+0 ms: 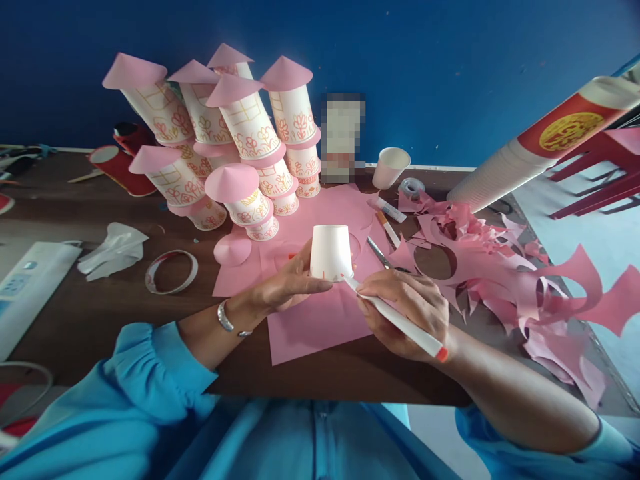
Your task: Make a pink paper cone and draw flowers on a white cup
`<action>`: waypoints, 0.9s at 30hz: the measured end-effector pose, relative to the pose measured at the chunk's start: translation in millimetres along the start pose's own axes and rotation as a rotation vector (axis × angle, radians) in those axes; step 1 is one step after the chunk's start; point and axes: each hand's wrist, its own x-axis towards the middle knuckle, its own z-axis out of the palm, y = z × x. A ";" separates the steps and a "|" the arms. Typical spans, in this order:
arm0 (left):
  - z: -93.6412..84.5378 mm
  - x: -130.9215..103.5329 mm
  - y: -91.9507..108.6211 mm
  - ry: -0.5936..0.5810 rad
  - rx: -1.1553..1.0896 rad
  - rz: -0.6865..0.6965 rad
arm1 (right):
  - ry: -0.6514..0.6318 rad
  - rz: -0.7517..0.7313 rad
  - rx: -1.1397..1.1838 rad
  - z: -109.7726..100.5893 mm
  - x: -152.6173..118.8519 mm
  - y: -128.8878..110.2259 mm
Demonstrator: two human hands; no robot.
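My left hand (290, 280) grips a white paper cup (331, 250), held upside down over the pink paper sheets (315, 323). Small red marks show near the cup's rim, at its lower edge. In my right hand (407, 310) is a white marker (400, 323) with a red end, its tip at the cup's rim beside those marks. Scissors (379, 252) lie just beyond my right hand, partly hidden by it. An orange-and-white marker (388, 229) and a glue stick (391, 209) rest close by.
Several decorated cup towers (253, 133) with pink cone roofs stand at back left. Pink paper scraps (500, 267) spread over the right side, below a long leaning stack of cups (520, 163). A tape roll (171, 272), crumpled tissue (114, 250) and power strip (37, 287) lie left.
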 end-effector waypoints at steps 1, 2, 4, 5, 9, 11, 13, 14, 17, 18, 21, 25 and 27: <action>0.1 -0.2 0.3 -0.003 -0.003 0.001 | -0.002 -0.001 0.004 0.4 -0.3 0.1; 0.1 -0.4 0.4 -0.008 -0.008 0.005 | -0.005 -0.003 0.006 0.7 -0.4 0.1; 0.0 -0.4 0.1 -0.014 -0.016 0.012 | -0.010 -0.006 0.002 0.8 -0.2 0.1; -0.1 -0.3 -0.2 -0.015 -0.018 0.014 | -0.011 -0.004 -0.002 0.6 0.1 0.1; -0.9 0.3 -1.7 -0.025 -0.009 0.014 | -0.012 0.004 -0.002 0.0 1.1 -0.1; -1.2 0.4 -2.3 -0.031 -0.005 0.012 | -0.013 0.002 0.002 0.2 1.1 0.1; -1.2 0.2 -2.6 -0.019 -0.001 0.003 | -0.017 0.001 0.001 0.7 0.8 0.5; -1.1 0.2 -2.6 -0.010 -0.001 -0.003 | -0.014 0.003 -0.001 1.1 0.5 0.7; -0.2 -0.2 -1.5 0.014 -0.004 -0.018 | -0.014 0.011 -0.003 1.7 -0.4 0.6; 0.1 -0.3 -1.0 0.017 -0.004 -0.022 | -0.018 0.017 -0.003 1.6 -0.6 0.3; 0.2 -0.7 -0.3 0.019 0.002 -0.023 | -0.047 0.037 -0.006 0.0 -0.2 -1.4; -2.5 -0.5 -1.6 0.007 0.001 -0.001 | -0.005 0.026 -0.010 -2.8 2.2 -1.8; -3.7 0.9 -1.9 -0.008 -0.001 0.021 | 0.055 0.015 -0.010 -2.7 3.0 -0.2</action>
